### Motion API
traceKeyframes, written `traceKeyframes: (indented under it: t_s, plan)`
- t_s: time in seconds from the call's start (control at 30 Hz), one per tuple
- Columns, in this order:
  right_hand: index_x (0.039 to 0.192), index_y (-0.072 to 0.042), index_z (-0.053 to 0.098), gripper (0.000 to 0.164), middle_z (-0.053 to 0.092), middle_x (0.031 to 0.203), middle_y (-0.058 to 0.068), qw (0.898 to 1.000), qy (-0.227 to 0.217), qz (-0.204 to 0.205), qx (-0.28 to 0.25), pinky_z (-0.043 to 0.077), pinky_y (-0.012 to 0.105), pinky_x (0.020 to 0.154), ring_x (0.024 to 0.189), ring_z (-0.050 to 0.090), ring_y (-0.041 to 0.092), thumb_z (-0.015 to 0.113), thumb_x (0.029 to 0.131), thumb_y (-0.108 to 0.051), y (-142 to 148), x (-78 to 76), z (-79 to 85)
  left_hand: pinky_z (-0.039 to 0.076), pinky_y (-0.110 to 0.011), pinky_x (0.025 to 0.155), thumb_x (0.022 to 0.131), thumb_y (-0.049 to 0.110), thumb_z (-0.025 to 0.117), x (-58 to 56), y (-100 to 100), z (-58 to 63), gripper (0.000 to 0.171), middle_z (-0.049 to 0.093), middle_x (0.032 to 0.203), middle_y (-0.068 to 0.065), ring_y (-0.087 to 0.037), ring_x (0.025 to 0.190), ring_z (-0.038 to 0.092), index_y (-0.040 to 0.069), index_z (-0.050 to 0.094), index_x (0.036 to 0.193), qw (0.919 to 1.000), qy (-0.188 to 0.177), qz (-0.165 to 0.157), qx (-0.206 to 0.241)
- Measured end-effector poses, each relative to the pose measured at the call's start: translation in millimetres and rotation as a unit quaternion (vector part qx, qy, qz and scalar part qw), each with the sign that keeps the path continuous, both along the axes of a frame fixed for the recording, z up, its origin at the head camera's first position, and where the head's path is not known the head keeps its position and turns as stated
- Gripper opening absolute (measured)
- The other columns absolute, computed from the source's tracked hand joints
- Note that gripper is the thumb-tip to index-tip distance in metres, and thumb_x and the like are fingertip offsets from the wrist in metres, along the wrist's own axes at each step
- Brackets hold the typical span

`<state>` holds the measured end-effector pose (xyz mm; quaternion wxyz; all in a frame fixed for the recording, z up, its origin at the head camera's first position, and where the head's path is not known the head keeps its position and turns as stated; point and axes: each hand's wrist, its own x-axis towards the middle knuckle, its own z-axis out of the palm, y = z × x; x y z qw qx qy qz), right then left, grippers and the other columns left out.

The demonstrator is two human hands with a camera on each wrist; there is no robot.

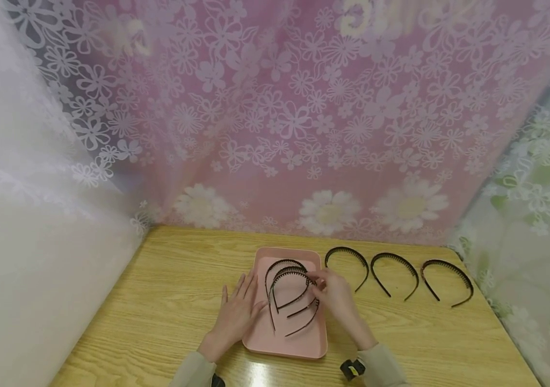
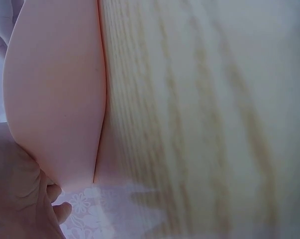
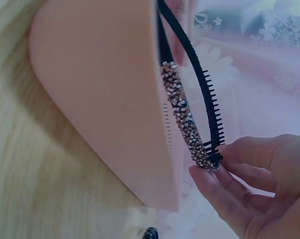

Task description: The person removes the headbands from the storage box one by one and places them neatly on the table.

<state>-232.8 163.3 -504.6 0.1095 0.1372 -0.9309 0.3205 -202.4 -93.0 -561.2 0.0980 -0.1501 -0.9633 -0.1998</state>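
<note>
Pale sleeves [image 1: 383, 365] poke in at the bottom of the head view, closest to us. Farther back we see a big pink cloth [image 1: 265, 123] with white flowers, filling most of the top of the frame. Below it is a light wooden desk [image 1: 159, 306]. At the lower middle of the frame, a pink tray [image 1: 299, 344] sits on the desk. We see the left hand [image 1: 236, 309] on the tray's left edge, its fingers straight and spread wide. At the tray's right side, the right hand [image 1: 337, 293] pinches a sparkly headband [image 3: 182, 114]; in the right wrist view, we see it stick up past the tray's rim. Black headbands with teeth [image 1: 287, 262] overlap inside the tray, so we cannot count them well. Three more headbands [image 1: 391, 255] lie in a row on the desk, at the lower right, ends pointing down the frame. Tiny shiny stones [image 3: 174, 94] cover the pinched one.
</note>
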Motion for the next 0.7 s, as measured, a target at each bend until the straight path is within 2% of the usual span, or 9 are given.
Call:
traceKeyframes:
  t_s: [0.17, 0.33, 0.7]
  plan:
    - [0.111, -0.007, 0.077, 0.026, 0.071, 0.102, 0.01, 1.0, -0.006, -0.001, -0.011, 0.045, 0.023, 0.05, 0.075, 0.066, 0.021, 0.078, 0.086, -0.001, 4.8, 1.2, 7.7, 0.022, -0.076, 0.111, 0.104, 0.041, 0.054, 0.1, 0.0, -1.1, 0.067, 0.031, 0.164, -0.013, -0.038, 0.149, 0.031, 0.003, 0.036, 0.157, 1.0, 0.004, 0.0, 0.001]
    - [0.112, -0.007, 0.077, 0.025, 0.07, 0.104, 0.009, 1.0, 0.002, -0.005, 0.005, 0.047, 0.023, 0.052, 0.075, 0.067, 0.019, 0.078, 0.087, -0.004, 9.8, 1.6, 14.2, 0.02, -0.075, 0.112, 0.104, 0.041, 0.054, -0.1, 0.4, -1.9, 0.068, 0.03, 0.165, -0.013, -0.038, 0.15, 0.03, 0.002, 0.036, 0.156, 1.0, 0.004, 0.001, -0.001]
    - [0.115, -0.009, 0.077, 0.026, 0.072, 0.108, 0.012, 1.0, -0.003, -0.016, -0.002, 0.046, 0.022, 0.049, 0.075, 0.069, 0.021, 0.078, 0.089, -0.008, 23.1, 0.2, 17.8, 0.02, -0.075, 0.112, 0.103, 0.039, 0.056, 1.0, 0.8, -0.9, 0.068, 0.03, 0.164, -0.014, -0.039, 0.149, 0.031, 0.001, 0.036, 0.156, 1.0, 0.005, 0.002, -0.001]
